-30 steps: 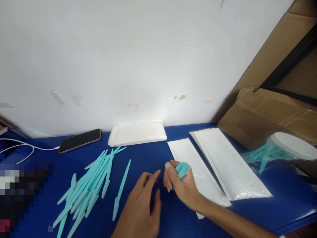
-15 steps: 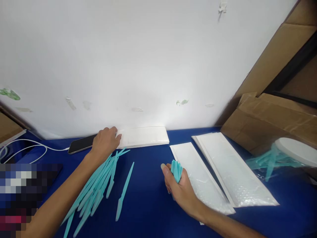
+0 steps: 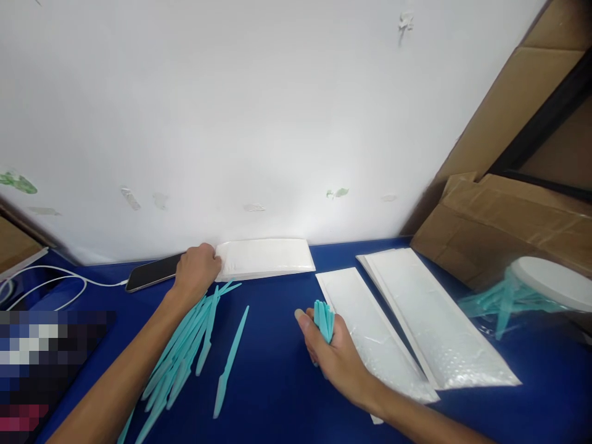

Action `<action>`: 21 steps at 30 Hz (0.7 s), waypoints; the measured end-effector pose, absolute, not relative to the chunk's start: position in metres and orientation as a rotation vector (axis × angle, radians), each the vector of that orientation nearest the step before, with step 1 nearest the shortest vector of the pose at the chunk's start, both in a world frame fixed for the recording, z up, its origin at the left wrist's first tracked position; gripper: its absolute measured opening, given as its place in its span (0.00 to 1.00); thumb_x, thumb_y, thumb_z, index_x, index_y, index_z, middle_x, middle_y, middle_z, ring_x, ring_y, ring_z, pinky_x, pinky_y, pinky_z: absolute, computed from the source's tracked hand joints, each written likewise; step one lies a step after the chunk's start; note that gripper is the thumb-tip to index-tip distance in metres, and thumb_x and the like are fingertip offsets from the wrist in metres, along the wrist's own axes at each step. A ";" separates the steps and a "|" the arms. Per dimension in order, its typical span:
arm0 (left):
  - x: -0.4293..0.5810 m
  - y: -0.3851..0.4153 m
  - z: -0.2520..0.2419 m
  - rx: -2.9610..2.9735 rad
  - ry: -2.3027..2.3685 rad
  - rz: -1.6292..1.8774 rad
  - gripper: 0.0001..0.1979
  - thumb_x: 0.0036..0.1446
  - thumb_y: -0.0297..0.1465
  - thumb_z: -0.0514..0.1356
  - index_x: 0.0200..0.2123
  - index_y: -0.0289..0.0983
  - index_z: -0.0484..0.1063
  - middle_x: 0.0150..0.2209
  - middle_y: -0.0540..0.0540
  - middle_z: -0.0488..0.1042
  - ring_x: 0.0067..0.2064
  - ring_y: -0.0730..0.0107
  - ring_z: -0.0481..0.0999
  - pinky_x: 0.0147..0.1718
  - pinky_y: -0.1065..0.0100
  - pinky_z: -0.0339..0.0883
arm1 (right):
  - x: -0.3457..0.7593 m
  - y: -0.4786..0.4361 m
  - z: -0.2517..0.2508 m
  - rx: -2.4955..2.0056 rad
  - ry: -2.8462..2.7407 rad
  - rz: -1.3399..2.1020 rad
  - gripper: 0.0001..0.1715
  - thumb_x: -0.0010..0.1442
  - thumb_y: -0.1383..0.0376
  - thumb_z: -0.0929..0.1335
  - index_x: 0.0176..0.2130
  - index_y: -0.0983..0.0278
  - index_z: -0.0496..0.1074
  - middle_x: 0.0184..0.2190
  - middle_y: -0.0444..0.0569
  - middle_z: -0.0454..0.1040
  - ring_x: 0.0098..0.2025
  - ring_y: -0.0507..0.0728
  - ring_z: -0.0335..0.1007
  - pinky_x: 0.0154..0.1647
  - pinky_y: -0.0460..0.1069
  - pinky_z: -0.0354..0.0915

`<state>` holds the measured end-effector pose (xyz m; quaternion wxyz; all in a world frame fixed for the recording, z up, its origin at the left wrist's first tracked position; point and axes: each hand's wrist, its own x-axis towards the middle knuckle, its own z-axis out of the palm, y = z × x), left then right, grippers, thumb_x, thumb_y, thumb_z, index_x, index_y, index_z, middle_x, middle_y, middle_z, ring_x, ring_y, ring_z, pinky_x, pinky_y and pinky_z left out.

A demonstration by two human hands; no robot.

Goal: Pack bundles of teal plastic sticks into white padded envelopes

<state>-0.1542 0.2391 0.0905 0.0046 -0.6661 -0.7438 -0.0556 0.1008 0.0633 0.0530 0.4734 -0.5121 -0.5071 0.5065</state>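
My right hand [image 3: 333,351] is closed round a bundle of teal plastic knives [image 3: 324,319], held upright over the blue table [image 3: 272,382]. My left hand [image 3: 197,270] is stretched to the back of the table, its fingers curled on the left end of a stack of white bags [image 3: 264,258] by the wall. Under my left forearm lies a loose pile of teal knives [image 3: 185,345]. One single teal knife [image 3: 230,362] lies apart, to the right of the pile.
A dark phone [image 3: 152,272] with a white cable [image 3: 55,277] lies left of the bag stack. Two long white bubble bags [image 3: 416,320] lie to the right. Cardboard boxes [image 3: 499,228], a white lid [image 3: 550,280] and more bagged teal knives [image 3: 494,302] stand far right.
My left hand left the table's middle, reached back to the white bag stack and closed on its end. My right hand turned its bundle more upright and stayed near the same place.
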 end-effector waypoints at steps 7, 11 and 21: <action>-0.156 0.238 0.096 -2.103 -2.319 -0.256 0.16 0.61 0.33 0.50 0.40 0.36 0.77 0.40 0.34 0.80 0.45 0.44 0.79 0.39 0.57 0.69 | 0.101 0.063 0.054 -1.261 -1.237 1.288 0.27 0.67 0.47 0.66 0.27 0.60 0.54 0.20 0.38 0.53 0.22 0.50 0.54 0.24 0.47 0.56; -0.160 0.243 0.090 -2.157 -2.340 -0.215 0.19 0.58 0.42 0.57 0.41 0.35 0.78 0.38 0.34 0.80 0.44 0.42 0.79 0.38 0.57 0.69 | 0.101 0.062 0.053 -1.256 -1.254 1.293 0.27 0.67 0.47 0.65 0.26 0.60 0.54 0.20 0.38 0.53 0.22 0.50 0.53 0.24 0.47 0.56; -0.159 0.243 0.091 -2.146 -2.376 -0.208 0.15 0.57 0.38 0.56 0.41 0.38 0.78 0.40 0.38 0.81 0.44 0.48 0.79 0.39 0.58 0.69 | 0.102 0.063 0.056 -1.283 -1.293 1.262 0.27 0.67 0.47 0.65 0.26 0.60 0.55 0.20 0.39 0.55 0.22 0.50 0.56 0.25 0.47 0.58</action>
